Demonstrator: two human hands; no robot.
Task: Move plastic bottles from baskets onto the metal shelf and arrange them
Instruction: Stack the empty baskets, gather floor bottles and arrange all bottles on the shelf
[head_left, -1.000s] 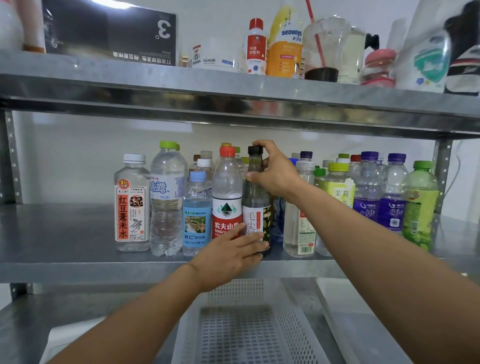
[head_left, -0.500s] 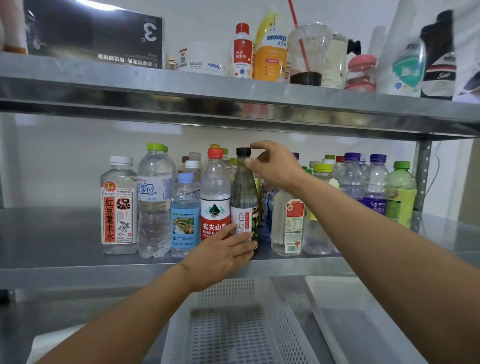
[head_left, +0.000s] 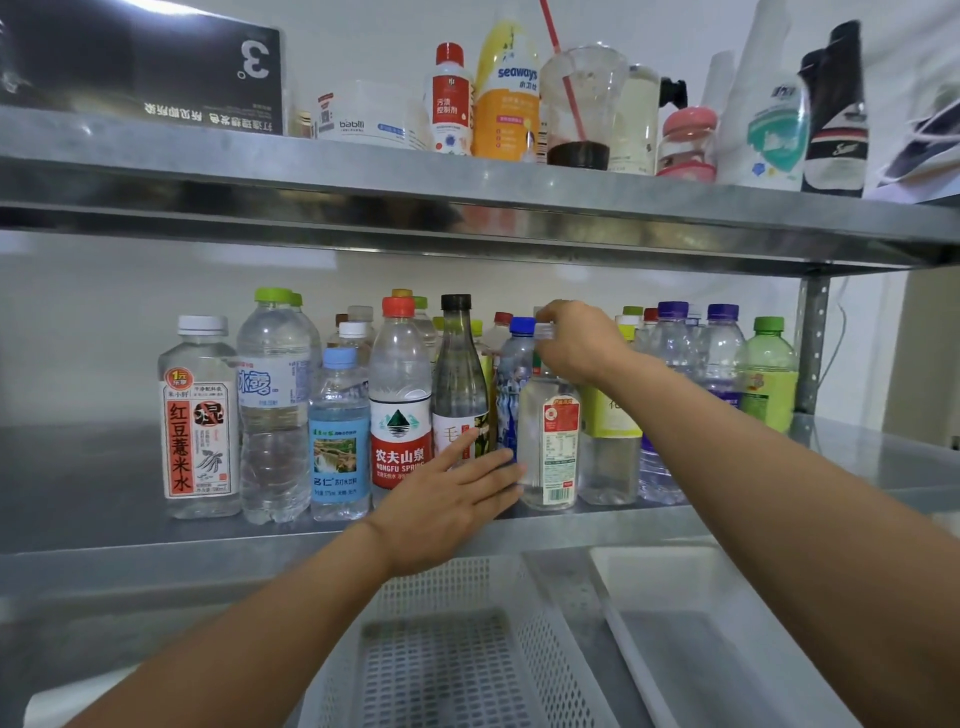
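Several plastic bottles stand in rows on the middle metal shelf (head_left: 104, 551). A dark bottle with a black cap (head_left: 460, 374) stands in the front row beside a red-capped water bottle (head_left: 399, 395). My left hand (head_left: 457, 499) lies flat and open against the base of the dark bottle, its fingers reaching toward a clear bottle with a red-and-white label (head_left: 550, 447). My right hand (head_left: 582, 340) grips the top of that clear bottle, just right of a blue-capped bottle (head_left: 517, 374). The clear bottle stands upright on the shelf.
Below the shelf sit a white perforated basket (head_left: 540, 649) and a white tray (head_left: 618, 582) to its right, both holding nothing. The upper shelf (head_left: 467, 187) carries a black box, detergent bottles and a cup. A shelf post (head_left: 810, 353) stands at the right.
My right hand left the black cap of the dark bottle and moved right onto the top of the clear labelled bottle. My left hand slid slightly right along the shelf front.
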